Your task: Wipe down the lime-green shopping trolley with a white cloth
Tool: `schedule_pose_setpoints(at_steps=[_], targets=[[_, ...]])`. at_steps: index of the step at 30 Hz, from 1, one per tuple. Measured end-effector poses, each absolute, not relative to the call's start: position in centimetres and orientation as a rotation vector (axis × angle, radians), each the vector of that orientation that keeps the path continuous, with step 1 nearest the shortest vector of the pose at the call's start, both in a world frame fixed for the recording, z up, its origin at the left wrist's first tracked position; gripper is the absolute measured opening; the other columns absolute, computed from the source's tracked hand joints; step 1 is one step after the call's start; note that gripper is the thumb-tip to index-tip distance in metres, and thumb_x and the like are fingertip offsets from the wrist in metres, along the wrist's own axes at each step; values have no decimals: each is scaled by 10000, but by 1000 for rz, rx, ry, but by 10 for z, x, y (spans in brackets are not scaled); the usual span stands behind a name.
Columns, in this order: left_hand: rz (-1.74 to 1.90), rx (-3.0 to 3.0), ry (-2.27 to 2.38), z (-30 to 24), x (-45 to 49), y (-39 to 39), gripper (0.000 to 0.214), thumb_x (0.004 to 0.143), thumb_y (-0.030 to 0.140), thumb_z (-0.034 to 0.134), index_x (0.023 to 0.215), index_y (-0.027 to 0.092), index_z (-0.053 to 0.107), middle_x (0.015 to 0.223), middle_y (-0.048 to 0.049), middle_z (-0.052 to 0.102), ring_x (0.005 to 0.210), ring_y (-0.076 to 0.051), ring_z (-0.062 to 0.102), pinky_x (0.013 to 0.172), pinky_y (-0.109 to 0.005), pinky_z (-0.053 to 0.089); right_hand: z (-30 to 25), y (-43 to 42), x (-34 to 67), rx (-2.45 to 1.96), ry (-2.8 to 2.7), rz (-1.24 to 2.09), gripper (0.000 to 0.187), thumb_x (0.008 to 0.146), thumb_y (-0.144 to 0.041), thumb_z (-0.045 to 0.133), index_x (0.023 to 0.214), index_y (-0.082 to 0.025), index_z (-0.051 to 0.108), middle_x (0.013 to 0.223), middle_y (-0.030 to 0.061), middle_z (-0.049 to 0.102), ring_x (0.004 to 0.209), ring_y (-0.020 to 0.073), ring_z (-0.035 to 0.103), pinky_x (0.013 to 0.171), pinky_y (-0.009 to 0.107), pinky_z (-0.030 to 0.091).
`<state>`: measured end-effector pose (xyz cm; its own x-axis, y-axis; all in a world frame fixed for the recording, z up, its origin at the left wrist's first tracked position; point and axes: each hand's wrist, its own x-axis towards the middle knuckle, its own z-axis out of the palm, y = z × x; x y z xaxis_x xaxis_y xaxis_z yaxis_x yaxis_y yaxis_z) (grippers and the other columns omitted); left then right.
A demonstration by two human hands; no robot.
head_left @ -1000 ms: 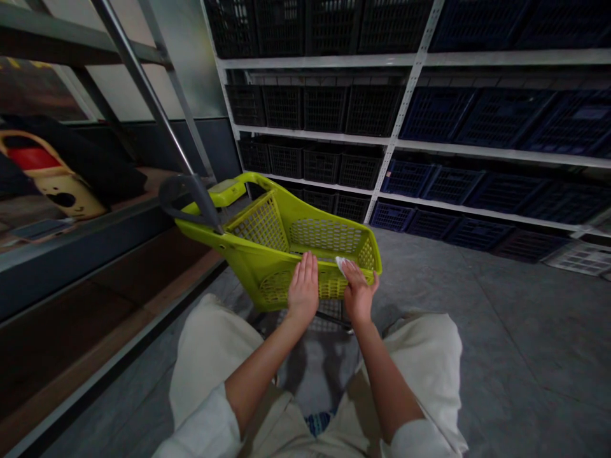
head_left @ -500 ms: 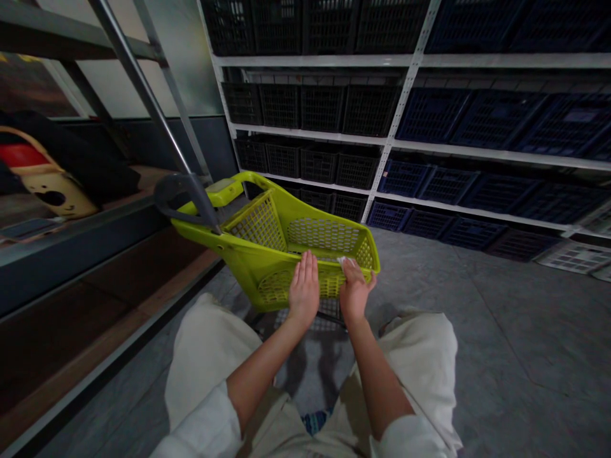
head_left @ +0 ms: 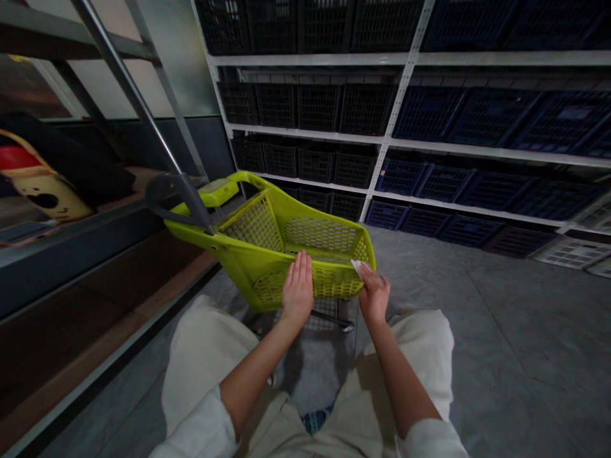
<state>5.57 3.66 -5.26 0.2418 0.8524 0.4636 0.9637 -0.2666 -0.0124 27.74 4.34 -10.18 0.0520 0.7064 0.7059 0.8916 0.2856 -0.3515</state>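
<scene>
A lime-green plastic shopping cart (head_left: 233, 267) with perforated sides stands in front of my knees, its grey handle to the left. Flat against the near side of its basket lies my left hand (head_left: 298, 289), fingers stretched out and reaching the rim. My right hand (head_left: 375, 296) is at the near right corner of the basket. Pinched in its fingers is a small white wipe (head_left: 359, 265), which touches the rim; whether it is paper or cloth I cannot tell.
White metal shelving (head_left: 315, 135) with black crates (head_left: 318, 107) and blue crates (head_left: 429, 114) fills the back. At the left, a shelf holds a yellow-and-red bag (head_left: 45, 194) and a phone (head_left: 23, 232). A metal pole (head_left: 128, 83) rises by the cart handle. Grey floor (head_left: 501, 331) lies to the right.
My right hand has slid right along the rim with the wipe, toward the basket's corner. My left hand keeps its place on the cart's side. The view has shifted slightly.
</scene>
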Motion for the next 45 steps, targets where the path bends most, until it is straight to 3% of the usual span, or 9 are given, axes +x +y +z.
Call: schedule_pose_setpoints(at_steps=[4,11,17,22,29,35,40,45], targets=[[-552,-2237,-1671,-54,56,36,693,897,91,392,1560,-13,220,1654,-183,204,1551,-255,127,1267,-415,218,-116,42,298,-1525,-1518,-289,589,777,-24,367,1244,-205,678,1303,86,698,1264,198,617,1040,388,389],[-624,-2223,-1657,-59,57,39,752,897,78,371,1591,30,87,1662,-177,171,1554,-231,95,1262,-431,234,-85,49,211,-1561,-1627,-215,654,772,14,378,1331,-226,619,1359,57,666,1335,191,547,1152,413,221],[-575,-2204,-1684,-58,56,40,638,945,91,307,1577,51,221,1658,-150,217,1549,-226,113,1264,-407,228,-63,51,159,-1441,-1872,-124,664,810,12,405,1393,-267,554,1425,35,617,1367,163,503,1165,387,184],[-557,-2221,-1670,-55,55,38,689,907,96,375,1564,-17,198,1666,-174,155,1557,-252,95,1266,-413,215,-73,46,213,-1469,-1854,-212,701,779,22,414,1392,-287,553,1412,28,628,1314,161,555,1144,406,196],[-632,-2265,-1631,-57,55,37,754,866,89,422,1570,-12,171,1663,-186,154,1559,-253,77,1264,-435,217,-104,43,290,-1660,-1463,-266,557,755,-38,398,1186,-204,709,1246,98,726,1169,222,665,1045,415,319],[-635,-2241,-1642,-58,62,38,700,904,77,356,1572,-6,167,1664,-174,161,1558,-239,76,1264,-422,224,-81,48,224,-1675,-1576,-219,656,763,7,382,1312,-251,631,1353,52,669,1306,181,568,1128,425,215],[-595,-2216,-1682,-60,62,41,649,937,91,313,1574,32,209,1657,-157,212,1555,-225,106,1263,-425,231,-60,53,163,-1529,-1828,-119,649,800,16,402,1355,-262,592,1402,33,636,1352,152,518,1145,384,202],[-561,-2237,-1683,-57,56,40,691,901,98,378,1564,-4,215,1666,-170,160,1558,-236,92,1270,-414,195,-67,50,199,-1449,-1921,-185,714,769,27,413,1400,-278,551,1419,26,623,1327,152,542,1156,405,181]])
